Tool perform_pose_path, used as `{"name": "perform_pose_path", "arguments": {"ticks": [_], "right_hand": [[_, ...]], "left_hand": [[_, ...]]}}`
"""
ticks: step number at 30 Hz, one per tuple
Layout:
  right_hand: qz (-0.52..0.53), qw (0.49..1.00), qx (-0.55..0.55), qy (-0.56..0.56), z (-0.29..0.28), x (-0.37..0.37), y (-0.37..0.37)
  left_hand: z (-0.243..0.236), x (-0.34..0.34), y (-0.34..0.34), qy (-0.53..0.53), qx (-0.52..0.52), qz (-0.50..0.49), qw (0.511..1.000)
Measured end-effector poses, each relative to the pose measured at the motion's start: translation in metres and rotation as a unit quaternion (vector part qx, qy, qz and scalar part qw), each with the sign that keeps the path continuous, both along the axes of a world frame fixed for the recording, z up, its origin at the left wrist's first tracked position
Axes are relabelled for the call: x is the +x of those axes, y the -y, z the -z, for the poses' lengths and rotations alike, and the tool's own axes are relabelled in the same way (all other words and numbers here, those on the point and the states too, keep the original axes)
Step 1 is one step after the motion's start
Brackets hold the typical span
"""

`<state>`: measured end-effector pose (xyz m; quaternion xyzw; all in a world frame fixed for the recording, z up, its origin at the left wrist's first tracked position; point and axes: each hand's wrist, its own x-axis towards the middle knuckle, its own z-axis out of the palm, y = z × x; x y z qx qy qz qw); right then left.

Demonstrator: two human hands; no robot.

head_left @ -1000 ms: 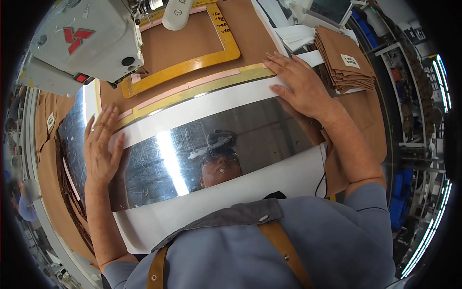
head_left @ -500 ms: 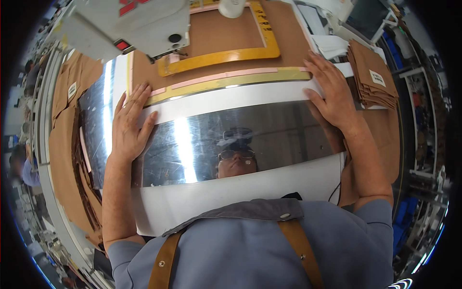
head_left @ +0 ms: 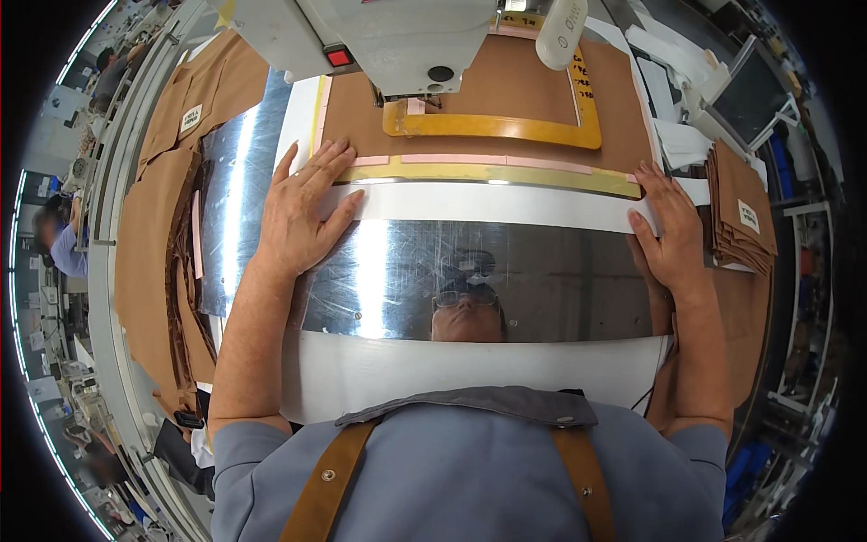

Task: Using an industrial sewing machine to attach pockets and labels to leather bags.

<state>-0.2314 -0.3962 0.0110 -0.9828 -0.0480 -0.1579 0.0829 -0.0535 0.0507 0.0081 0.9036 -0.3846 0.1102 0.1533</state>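
Note:
A brown fabric panel [head_left: 506, 99] lies under a sewing machine head [head_left: 415, 54], framed by a template with a yellow, pink-stripped front edge [head_left: 492, 172]. On top of the fabric rests a yellow rectangular frame [head_left: 497, 128], its near left corner beside the machine's needle area. My left hand [head_left: 312, 212] is open and flat at the template's front left corner, fingertips on its edge. At the front right corner, my right hand [head_left: 668, 230] lies open with fingers stretched forward. Both hands press down from above and grip nothing. The needle tip is too small to make out.
A polished metal plate [head_left: 488, 280] spans the near table between my forearms. Brown fabric pieces [head_left: 149, 289] are piled at the left; a folded brown stack [head_left: 741, 208] sits at the right. A dark screen [head_left: 750, 86] stands at the far right. People work in the left background.
The view has turned, so the machine, template and hands all appear farther right and more level. Both hands keep about the same places at the template's front corners.

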Motion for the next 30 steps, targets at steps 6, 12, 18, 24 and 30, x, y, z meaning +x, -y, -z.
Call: {"name": "perform_pose_path", "arguments": {"ticks": [6,12,18,24,30], "right_hand": [[0.001,1.0,-0.005,0.009,-0.0042,-0.0013,0.0],[-0.001,1.0,-0.006,0.013,-0.0036,-0.0018,-0.0008],[0.003,1.0,-0.011,0.017,-0.0036,-0.0037,-0.0013],[-0.002,1.0,-0.014,0.022,-0.0019,-0.0032,0.0004],[-0.007,1.0,-0.007,0.027,-0.0008,-0.002,-0.0002]], "left_hand": [[0.0005,0.0022,0.0011,0.005,-0.002,-0.007,1.0],[0.0012,0.0004,0.0002,0.024,0.001,-0.011,1.0],[0.0007,0.0002,-0.0005,0.044,0.008,-0.012,0.999],[0.0016,0.0014,-0.0005,0.067,-0.001,-0.011,0.998],[0.0003,0.0004,-0.0006,0.062,-0.02,-0.018,0.998]]}}
